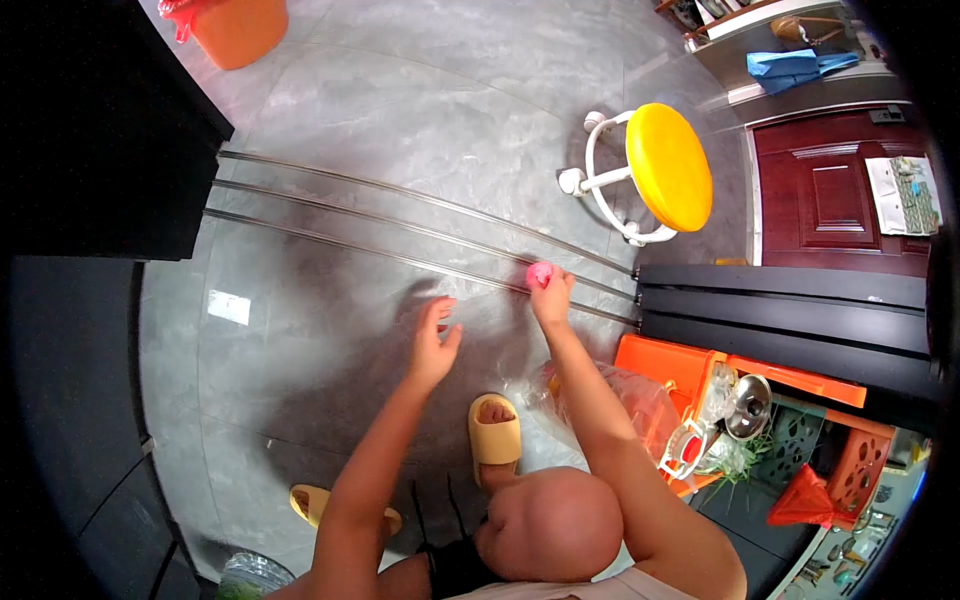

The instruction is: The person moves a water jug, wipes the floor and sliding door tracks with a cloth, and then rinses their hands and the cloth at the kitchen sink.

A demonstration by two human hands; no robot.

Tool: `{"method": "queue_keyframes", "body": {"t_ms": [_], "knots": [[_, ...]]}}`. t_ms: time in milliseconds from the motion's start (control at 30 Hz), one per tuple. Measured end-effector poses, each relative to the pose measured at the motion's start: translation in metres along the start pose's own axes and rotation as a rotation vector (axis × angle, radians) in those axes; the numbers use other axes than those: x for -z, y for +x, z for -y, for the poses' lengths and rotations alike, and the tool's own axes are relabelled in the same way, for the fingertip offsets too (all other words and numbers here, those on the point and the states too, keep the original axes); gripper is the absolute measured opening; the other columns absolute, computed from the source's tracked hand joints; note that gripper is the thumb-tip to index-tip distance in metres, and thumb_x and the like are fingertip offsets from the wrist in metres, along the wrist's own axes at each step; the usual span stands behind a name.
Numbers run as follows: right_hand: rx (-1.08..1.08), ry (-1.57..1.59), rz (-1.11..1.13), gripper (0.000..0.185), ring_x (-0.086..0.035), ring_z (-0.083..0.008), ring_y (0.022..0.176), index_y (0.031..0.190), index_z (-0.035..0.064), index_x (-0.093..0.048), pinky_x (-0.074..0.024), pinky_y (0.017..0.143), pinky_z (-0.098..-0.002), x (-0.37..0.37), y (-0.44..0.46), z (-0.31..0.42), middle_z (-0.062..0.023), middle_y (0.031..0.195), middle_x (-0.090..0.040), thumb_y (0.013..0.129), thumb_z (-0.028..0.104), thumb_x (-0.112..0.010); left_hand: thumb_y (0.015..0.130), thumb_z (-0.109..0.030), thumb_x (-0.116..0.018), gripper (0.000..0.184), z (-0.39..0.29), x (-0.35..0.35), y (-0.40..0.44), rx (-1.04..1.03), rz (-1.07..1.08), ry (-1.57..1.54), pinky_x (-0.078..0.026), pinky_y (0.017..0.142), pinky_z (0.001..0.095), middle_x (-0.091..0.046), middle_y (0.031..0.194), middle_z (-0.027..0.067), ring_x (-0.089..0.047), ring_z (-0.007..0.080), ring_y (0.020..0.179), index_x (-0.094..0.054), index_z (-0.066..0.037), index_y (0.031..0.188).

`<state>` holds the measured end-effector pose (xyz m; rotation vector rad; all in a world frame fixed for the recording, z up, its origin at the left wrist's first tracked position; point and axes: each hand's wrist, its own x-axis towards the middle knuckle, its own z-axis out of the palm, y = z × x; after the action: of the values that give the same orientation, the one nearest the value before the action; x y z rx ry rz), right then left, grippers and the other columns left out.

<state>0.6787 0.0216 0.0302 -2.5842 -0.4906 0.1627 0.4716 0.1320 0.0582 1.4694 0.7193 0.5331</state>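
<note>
My right hand (554, 292) is closed on a small round pink object (540, 274), its exact kind too small to tell. It is held out above the metal floor tracks (420, 258), and my fingers cover part of it. To the left, my left hand (434, 340) hangs over the grey floor (330, 340) with its fingers apart and nothing in them. The two hands do not touch.
A yellow-topped stool (668, 166) on white casters stands beyond the tracks. By my right arm are orange bins (672, 370), a clear plastic bag (632, 400) and a pot lid (749, 407). Dark sliding panels (780, 310) edge the right; an orange bucket (240, 30) stands far left.
</note>
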Motion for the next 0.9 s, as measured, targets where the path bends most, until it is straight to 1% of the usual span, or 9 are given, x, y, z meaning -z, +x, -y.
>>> {"method": "queue_keyframes", "body": {"t_ms": [33,133,233,333,467,533,600,700,900], "knots": [[0.107,-0.268,-0.166,0.014,-0.054,-0.0280,0.082,0.089,0.0056,-0.052,-0.0450,0.070,-0.0374,0.001,0.002,0.000,-0.0127,0.086,-0.054,0.075,0.008,-0.056,0.072,0.003,-0.056,0.037,0.001,0.010,0.001,-0.002,-0.011,0.033,-0.047,0.070,0.0290,-0.047,0.115,0.0101,-0.053,0.0218,0.093,-0.050,-0.009,0.107],[0.051,-0.361,-0.005,0.021,-0.052,-0.0329,0.084,0.091,0.0064,-0.052,-0.0443,0.072,-0.0414,-0.021,-0.008,0.012,-0.0155,0.082,-0.052,0.070,0.005,-0.057,0.074,0.005,-0.053,0.030,0.004,0.037,0.004,-0.003,-0.074,0.096,-0.047,0.070,0.0281,-0.048,0.112,0.0094,-0.053,0.0208,0.092,-0.054,-0.008,0.101],[0.371,-0.052,0.166,0.025,-0.053,-0.0334,0.085,0.093,0.0070,-0.052,-0.0447,0.074,-0.0403,-0.052,-0.009,0.032,-0.0168,0.087,-0.054,0.069,0.008,-0.062,0.075,0.008,-0.049,0.031,0.013,0.053,0.007,-0.007,-0.120,0.119,-0.045,0.069,0.0243,-0.048,0.113,0.0075,-0.052,0.0166,0.091,-0.054,-0.007,0.101],[0.135,0.516,0.467,0.029,-0.055,-0.0357,0.084,0.092,0.0055,-0.052,-0.0454,0.074,-0.0398,-0.059,0.000,0.062,-0.0192,0.091,-0.056,0.067,0.012,-0.067,0.075,0.008,-0.047,0.028,0.011,0.061,0.006,0.071,-0.151,0.049,-0.043,0.068,0.0232,-0.049,0.111,0.0072,-0.052,0.0161,0.089,-0.056,-0.007,0.098],[0.108,0.188,0.104,0.030,-0.057,-0.0368,0.081,0.083,0.0033,-0.055,-0.0462,0.071,-0.0398,-0.005,-0.007,0.064,-0.0175,0.083,-0.059,0.064,0.019,-0.071,0.077,0.006,-0.047,0.025,0.018,0.074,0.004,0.043,-0.208,0.134,-0.044,0.067,0.0237,-0.050,0.108,0.0075,-0.052,0.0164,0.088,-0.057,-0.007,0.095],[-0.043,-0.016,0.183,0.023,-0.056,-0.0353,0.084,0.079,0.0048,-0.057,-0.0461,0.071,-0.0400,0.028,-0.006,0.037,-0.0168,0.079,-0.060,0.066,0.020,-0.069,0.077,0.004,-0.047,0.022,0.014,0.080,0.002,0.058,-0.238,0.163,-0.045,0.065,0.0247,-0.050,0.107,0.0079,-0.053,0.0167,0.084,-0.057,-0.007,0.093],[0.252,-0.214,0.010,0.016,-0.056,-0.0337,0.085,0.079,0.0063,-0.060,-0.0465,0.070,-0.0400,0.039,-0.007,-0.003,-0.0175,0.078,-0.060,0.071,0.020,-0.061,0.078,0.004,-0.048,0.022,0.017,0.087,0.000,0.050,-0.248,0.201,-0.044,0.068,0.0241,-0.051,0.107,0.0086,-0.052,0.0173,0.089,-0.057,-0.007,0.094],[0.036,-0.484,0.188,0.015,-0.056,-0.0329,0.084,0.081,0.0077,-0.062,-0.0477,0.069,-0.0402,0.023,-0.003,-0.020,-0.0179,0.078,-0.061,0.075,0.018,-0.053,0.078,0.003,-0.049,0.021,0.021,0.093,-0.003,0.039,-0.254,0.237,-0.044,0.069,0.0239,-0.052,0.107,0.0095,-0.052,0.0182,0.091,-0.058,-0.007,0.095],[0.180,-0.452,0.395,0.019,-0.060,-0.0328,0.080,0.076,0.0058,-0.065,-0.0491,0.070,-0.0407,-0.032,0.002,0.070,-0.0201,0.089,-0.059,0.069,0.023,-0.061,0.077,0.003,-0.048,0.022,0.003,0.090,-0.006,0.068,-0.204,0.253,-0.044,0.067,0.0233,-0.051,0.107,0.0094,-0.052,0.0179,0.089,-0.057,-0.006,0.094]]}}
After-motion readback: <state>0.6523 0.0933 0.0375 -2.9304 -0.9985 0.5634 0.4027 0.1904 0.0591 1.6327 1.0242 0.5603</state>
